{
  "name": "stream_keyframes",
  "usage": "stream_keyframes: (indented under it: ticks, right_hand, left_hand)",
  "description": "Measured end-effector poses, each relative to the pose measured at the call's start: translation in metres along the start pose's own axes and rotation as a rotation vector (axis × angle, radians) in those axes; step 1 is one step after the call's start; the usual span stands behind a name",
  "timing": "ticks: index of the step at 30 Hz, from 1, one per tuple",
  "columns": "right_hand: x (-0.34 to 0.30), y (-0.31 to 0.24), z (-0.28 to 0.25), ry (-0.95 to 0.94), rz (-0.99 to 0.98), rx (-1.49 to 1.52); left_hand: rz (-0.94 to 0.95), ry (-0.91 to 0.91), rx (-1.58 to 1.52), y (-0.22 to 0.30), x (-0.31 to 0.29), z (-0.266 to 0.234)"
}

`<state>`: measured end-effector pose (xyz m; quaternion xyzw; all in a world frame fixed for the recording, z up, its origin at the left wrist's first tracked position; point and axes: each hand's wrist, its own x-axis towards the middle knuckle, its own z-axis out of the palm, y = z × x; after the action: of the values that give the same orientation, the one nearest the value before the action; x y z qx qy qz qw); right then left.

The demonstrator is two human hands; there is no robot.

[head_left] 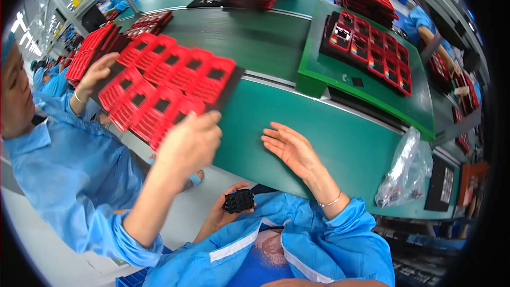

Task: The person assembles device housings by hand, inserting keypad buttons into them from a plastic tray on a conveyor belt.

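a segmented black part (239,201), seen from my remote station, lies in the left hand (217,211) low in the view, just above the wearer's lap and in front of the near edge of the green table (247,138). i note that the left hand is narrowed on the part, fingers curled about its edges; its underside is hidden from me. the right hand (291,151) is wide, fingers loosely spread and palm turned inward, over the table; i cannot tell whether it touches the surface. to the left, a co-worker (79,165) in blue grips a dark tray (234,85) of red frames (183,72) with both hands; motion blur softens it, but the frames appear to lie in two rows. at far right of the table i find a clear plastic bag (406,170), just beside a dark board (440,183). beyond, a raised green platform (313,81) bears a second set of red frames (372,48) and a small black square (357,82); a dark green belt (265,42) runs to its left.
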<state>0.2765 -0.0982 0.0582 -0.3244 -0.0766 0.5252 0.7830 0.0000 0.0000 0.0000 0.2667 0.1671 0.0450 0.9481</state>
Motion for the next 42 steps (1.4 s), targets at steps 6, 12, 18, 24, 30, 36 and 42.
stream_keyframes:
  ticks: [6,12,18,24,30,36,42]
  right_hand:
    - [-0.021,0.02,-0.027,0.126,0.041,0.109]
    - [-0.007,0.036,-0.015,0.27,0.006,0.038]
    - [0.025,0.024,-0.011,0.288,0.1,-0.345]
    - [0.033,0.018,-0.042,0.241,-0.056,-0.661]
    - [-0.051,-0.057,-0.096,0.589,-0.099,-0.833]
    - [-0.149,-0.113,-0.165,0.973,-0.406,-1.539]
    - [-0.138,-0.106,-0.045,0.811,-0.895,-1.888]
  left_hand:
    - [-0.083,0.002,0.083,-0.016,0.008,0.019]
    - [-0.062,0.02,0.147,-0.009,0.003,0.017]
    - [0.027,0.118,0.097,-0.009,-0.009,0.035]
    - [0.081,-0.02,0.031,0.003,-0.001,0.022]
    - [0.118,0.045,-0.02,0.02,0.041,0.073]
    - [0.046,0.034,-0.046,0.007,0.099,0.115]
    - [-0.036,0.049,-0.012,-0.01,0.132,0.13]
